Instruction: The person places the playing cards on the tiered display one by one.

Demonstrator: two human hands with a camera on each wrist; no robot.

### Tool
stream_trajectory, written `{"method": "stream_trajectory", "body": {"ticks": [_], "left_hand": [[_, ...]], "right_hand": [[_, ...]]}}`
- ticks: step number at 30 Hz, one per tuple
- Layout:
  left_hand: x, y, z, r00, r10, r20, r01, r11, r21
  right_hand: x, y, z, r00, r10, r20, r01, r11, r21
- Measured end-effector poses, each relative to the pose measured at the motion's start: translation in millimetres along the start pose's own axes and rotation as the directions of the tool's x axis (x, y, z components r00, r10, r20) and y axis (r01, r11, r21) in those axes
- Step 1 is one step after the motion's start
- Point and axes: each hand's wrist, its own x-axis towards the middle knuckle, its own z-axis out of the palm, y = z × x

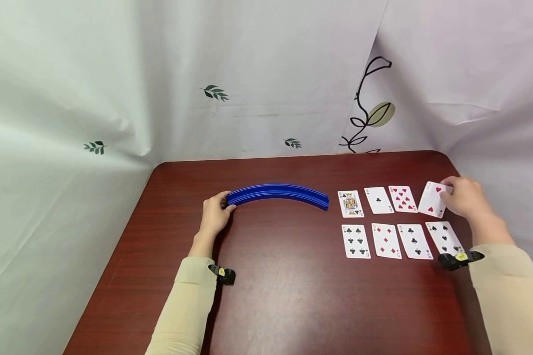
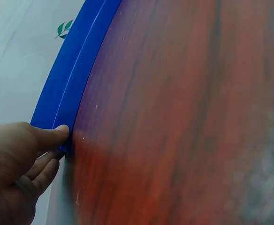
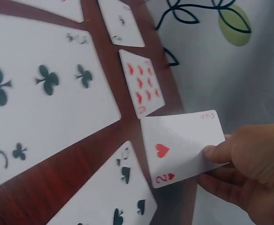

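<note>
My left hand (image 1: 215,213) pinches the left end of a curved blue card holder (image 1: 277,191), thumb on its near side in the left wrist view. Between thumb and fingers, my right hand (image 1: 467,197) grips the two of hearts (image 1: 432,199) by its right edge, the card face up and tilted at the far right of the back row. Left of it in that row lie the heart-suited card (image 1: 402,199), the ace of clubs (image 1: 379,200) and the king of clubs (image 1: 350,204).
In the front row are the six of clubs (image 1: 356,241), five of diamonds (image 1: 386,241), three of clubs (image 1: 415,241) and a spade card (image 1: 444,237) partly behind the right wrist camera. A pale patterned curtain (image 1: 257,74) hangs along the back and sides of the brown table (image 1: 293,296).
</note>
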Motion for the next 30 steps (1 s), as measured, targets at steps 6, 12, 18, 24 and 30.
{"method": "stream_trajectory", "body": {"ticks": [6, 12, 18, 24, 30], "left_hand": [[-0.8, -1.1, 1.0, 1.0, -0.02, 0.004, 0.02, 1.0, 0.005], [-2.0, 0.5, 1.0, 1.0, -0.025, 0.015, 0.025, 1.0, 0.007], [-0.9, 2.0, 1.6, 1.0, -0.015, 0.016, 0.015, 1.0, 0.002], [0.0, 2.4, 4.3, 1.0, -0.01, 0.018, 0.01, 1.0, 0.007], [1.0, 3.7, 5.9, 1.0, -0.004, 0.02, 0.004, 1.0, 0.005]], "right_hand": [[-3, -7, -5, 1.0, 0.009, -0.013, -0.009, 0.999, 0.036], [-4, -16, -7, 0.996, -0.006, -0.089, 0.011, 0.999, 0.052], [-4, -26, -6, 0.988, 0.003, -0.155, 0.006, 0.998, 0.055], [-3, -38, -8, 0.971, -0.025, -0.236, 0.042, 0.997, 0.071], [-2, -52, -8, 0.956, -0.066, -0.285, 0.101, 0.989, 0.109]]}}
